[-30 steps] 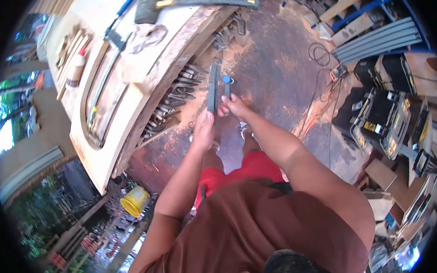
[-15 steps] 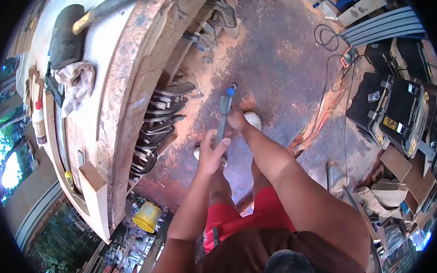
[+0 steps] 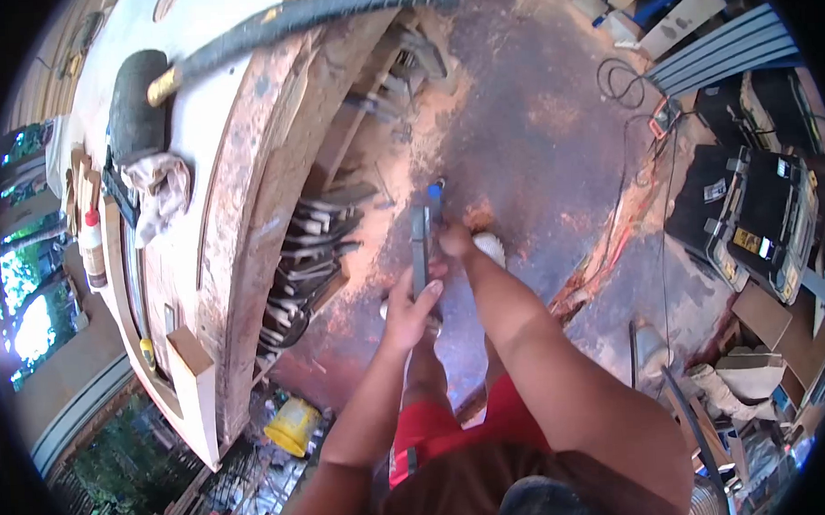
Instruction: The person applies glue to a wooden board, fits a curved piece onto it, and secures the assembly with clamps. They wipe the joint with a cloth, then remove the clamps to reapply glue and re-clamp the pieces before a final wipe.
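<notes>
My left hand [image 3: 409, 311] is wrapped round the lower end of a grey clamp [image 3: 419, 248], its thumb lying along the bar. The clamp is held upright in front of my legs, above the floor, and has a blue part [image 3: 434, 192] near its far end. Close beside the bar, my right hand [image 3: 454, 241] is closed at the blue part's side; its fingers are partly hidden and blurred. To the left, several metal clamps [image 3: 306, 253] hang or lie in a row under the workbench edge.
A long pale workbench [image 3: 229, 173] runs along the left, bearing a dark roller-like cylinder [image 3: 139, 104], a rag [image 3: 161, 190] and a glue bottle [image 3: 92, 244]. A yellow bucket [image 3: 291, 427] stands below. Black cases [image 3: 742, 215] and a cable [image 3: 621, 83] lie right.
The clamp has turned so that its bar shows broader and more upright. Both hands have shifted slightly lower in view, and the bench appears a little farther right.
</notes>
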The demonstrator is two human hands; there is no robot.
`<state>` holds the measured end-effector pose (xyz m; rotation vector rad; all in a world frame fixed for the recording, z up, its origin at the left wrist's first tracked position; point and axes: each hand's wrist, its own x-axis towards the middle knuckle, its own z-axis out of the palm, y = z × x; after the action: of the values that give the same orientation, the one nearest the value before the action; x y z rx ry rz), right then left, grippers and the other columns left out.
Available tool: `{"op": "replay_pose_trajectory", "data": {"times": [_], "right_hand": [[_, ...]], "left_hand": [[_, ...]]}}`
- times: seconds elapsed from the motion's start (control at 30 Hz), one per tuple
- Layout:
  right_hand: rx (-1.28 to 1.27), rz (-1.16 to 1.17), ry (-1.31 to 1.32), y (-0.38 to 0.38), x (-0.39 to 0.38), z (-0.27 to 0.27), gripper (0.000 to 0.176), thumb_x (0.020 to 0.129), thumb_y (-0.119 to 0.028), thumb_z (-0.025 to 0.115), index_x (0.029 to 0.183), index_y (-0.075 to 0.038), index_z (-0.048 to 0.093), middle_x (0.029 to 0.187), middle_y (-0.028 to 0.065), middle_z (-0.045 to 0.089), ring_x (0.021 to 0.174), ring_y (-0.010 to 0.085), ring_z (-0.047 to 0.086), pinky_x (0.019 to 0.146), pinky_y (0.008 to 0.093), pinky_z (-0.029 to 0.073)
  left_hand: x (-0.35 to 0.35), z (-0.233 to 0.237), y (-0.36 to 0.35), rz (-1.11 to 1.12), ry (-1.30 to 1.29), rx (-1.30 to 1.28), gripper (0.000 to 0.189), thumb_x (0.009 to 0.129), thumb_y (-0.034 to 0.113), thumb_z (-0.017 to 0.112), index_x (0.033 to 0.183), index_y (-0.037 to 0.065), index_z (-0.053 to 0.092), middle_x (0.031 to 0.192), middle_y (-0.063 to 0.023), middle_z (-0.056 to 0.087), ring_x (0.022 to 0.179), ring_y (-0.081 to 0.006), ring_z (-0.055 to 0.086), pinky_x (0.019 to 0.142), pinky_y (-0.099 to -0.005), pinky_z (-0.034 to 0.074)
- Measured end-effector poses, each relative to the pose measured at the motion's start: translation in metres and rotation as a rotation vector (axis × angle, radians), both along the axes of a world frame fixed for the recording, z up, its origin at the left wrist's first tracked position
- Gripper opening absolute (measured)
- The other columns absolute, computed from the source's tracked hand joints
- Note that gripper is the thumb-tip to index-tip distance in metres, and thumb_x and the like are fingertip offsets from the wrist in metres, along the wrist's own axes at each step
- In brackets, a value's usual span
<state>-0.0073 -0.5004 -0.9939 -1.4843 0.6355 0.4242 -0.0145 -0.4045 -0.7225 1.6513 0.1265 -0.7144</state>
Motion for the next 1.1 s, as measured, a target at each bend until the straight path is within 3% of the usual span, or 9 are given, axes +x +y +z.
{"op": "replay_pose_trajectory", "data": {"times": [0.27,0.33,0.37,0.43,0.57,0.63,0.87,0.93,1.1], "right_hand": [[-0.147,0.068,-0.149,-0.004,-0.009,0.033,0.035,0.087,-0.034,0.068,0.104,-0.003,0.064,0.096,0.0189,0.068,0.088,0.0297,0.066,0.079,0.0392,0.049],[0.082,0.026,-0.186,-0.005,-0.014,0.02,0.036,0.086,-0.035,0.069,0.103,-0.003,0.065,0.097,0.021,0.067,0.091,0.0312,0.066,0.079,0.0394,0.049],[0.083,0.025,-0.18,-0.006,-0.018,0.002,0.036,0.086,-0.035,0.069,0.103,-0.003,0.065,0.097,0.021,0.067,0.091,0.0312,0.066,0.079,0.0394,0.049],[-0.292,0.084,0.078,-0.014,-0.021,-0.044,0.04,0.085,-0.038,0.068,0.103,-0.003,0.065,0.098,0.0217,0.067,0.094,0.032,0.065,0.08,0.0408,0.049],[-0.382,0.106,0.107,-0.016,-0.006,-0.051,0.042,0.085,-0.042,0.067,0.104,-0.004,0.066,0.1,0.0205,0.067,0.096,0.0339,0.064,0.083,0.043,0.049],[-0.171,0.158,0.24,-0.027,-0.003,-0.016,0.031,0.088,-0.027,0.065,0.107,-0.002,0.064,0.097,0.0192,0.068,0.092,0.0314,0.066,0.082,0.0392,0.049],[-0.068,0.053,-0.079,-0.019,-0.023,-0.058,0.039,0.087,-0.038,0.063,0.107,-0.005,0.065,0.102,0.0187,0.068,0.094,0.0335,0.065,0.082,0.0417,0.049],[-0.529,0.148,0.311,-0.03,-0.015,-0.088,0.042,0.09,-0.036,0.061,0.113,-0.001,0.061,0.107,0.0198,0.067,0.096,0.0311,0.066,0.084,0.0392,0.05],[-0.336,-0.056,0.338,-0.044,0.002,-0.07,0.05,0.088,-0.041,0.062,0.118,-0.001,0.058,0.111,0.018,0.066,0.095,0.0288,0.066,0.084,0.0373,0.051]], "left_hand": [[-0.018,0.043,0.005,0.083,0.024,0.034,0.03,0.088,0.025,0.061,0.103,0.0,0.059,0.086,-0.0014,0.059,0.076,-0.0069,0.051,0.067,-0.0218,0.039],[-0.025,0.048,0.003,0.145,0.032,-0.016,0.018,0.091,0.015,0.06,0.103,0.002,0.057,0.085,-0.0007,0.059,0.077,-0.0091,0.055,0.068,-0.0246,0.045],[-0.023,0.042,-0.001,0.141,0.118,0.105,0.031,0.087,0.027,0.063,0.106,0.002,0.059,0.093,-0.002,0.06,0.08,-0.0076,0.053,0.072,-0.0227,0.041],[-0.027,0.01,0.0,0.108,0.084,0.058,0.031,0.088,0.027,0.062,0.107,0.002,0.058,0.094,-0.0021,0.061,0.081,-0.0076,0.053,0.073,-0.0227,0.042],[-0.006,-0.008,0.0,0.105,0.044,-0.027,0.03,0.092,0.026,0.058,0.108,0.001,0.055,0.084,-0.0043,0.061,0.081,-0.0116,0.056,0.078,-0.0263,0.044],[-0.004,-0.005,0.002,0.164,0.031,-0.068,0.03,0.093,0.026,0.056,0.107,0.0,0.054,0.072,-0.0047,0.055,0.075,-0.0148,0.054,0.079,-0.03,0.044],[-0.026,0.028,-0.003,0.18,0.035,-0.161,0.031,0.09,0.022,0.059,0.112,0.002,0.052,0.082,-0.0023,0.056,0.067,-0.0082,0.05,0.067,-0.0243,0.043],[-0.028,0.002,-0.005,0.105,0.134,-0.09,0.029,0.091,0.019,0.058,0.114,0.002,0.051,0.085,-0.0023,0.056,0.073,-0.0084,0.052,0.07,-0.0245,0.044],[-0.014,-0.019,-0.007,0.144,0.115,-0.173,0.037,0.089,0.029,0.063,0.112,0.002,0.054,0.086,-0.0025,0.057,0.078,-0.0097,0.053,0.071,-0.0252,0.043]]}}
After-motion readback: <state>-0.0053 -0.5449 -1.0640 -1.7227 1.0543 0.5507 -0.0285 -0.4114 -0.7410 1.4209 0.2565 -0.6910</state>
